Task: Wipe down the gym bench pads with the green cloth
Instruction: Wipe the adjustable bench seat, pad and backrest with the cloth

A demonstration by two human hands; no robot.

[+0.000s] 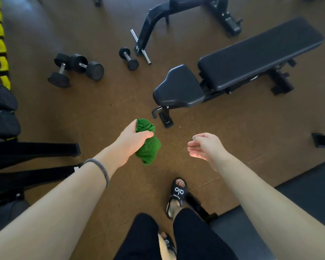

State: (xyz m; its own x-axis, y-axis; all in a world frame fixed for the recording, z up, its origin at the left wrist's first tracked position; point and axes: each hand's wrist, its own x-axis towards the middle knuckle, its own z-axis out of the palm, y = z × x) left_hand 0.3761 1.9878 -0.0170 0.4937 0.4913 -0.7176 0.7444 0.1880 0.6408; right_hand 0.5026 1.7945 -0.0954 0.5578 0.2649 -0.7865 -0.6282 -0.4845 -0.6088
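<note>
Green cloth (148, 142): fuzzy terry, bunched into a soft lump, hanging in the air over the floor, near and left of the bench's seat end.
Left hand (133, 140): clenched around the cloth, thumb pressed across its front, a tuft poking out above the knuckles and the bulk drooping below.
Left wrist: a thin grey band (101, 170) loops around it.
Right hand (203, 147): empty, fingers loosely curved and relaxed, palm turned toward the left, well apart from the cloth.
Bench (233, 76): two matte black padded pieces on a black metal frame, lying flat on the far right.
Seat pad (179, 87): smooth, tapered, wider at the near end with rounded corners.
Back pad (259, 53): long rounded rectangle running away to the far right, a narrow gap between it and the seat.
Floor (94, 113): speckled brown, cork-like texture, with faint seams.
Dumbbells (75, 69): three black ones with round heads and shiny metal grips, far left of the bench.
Second frame (158, 21): curved black steel with chrome pegs, at the far side.
Foot: black slide sandal (177, 194) with white lettering, planted on the floor near the person.
</note>
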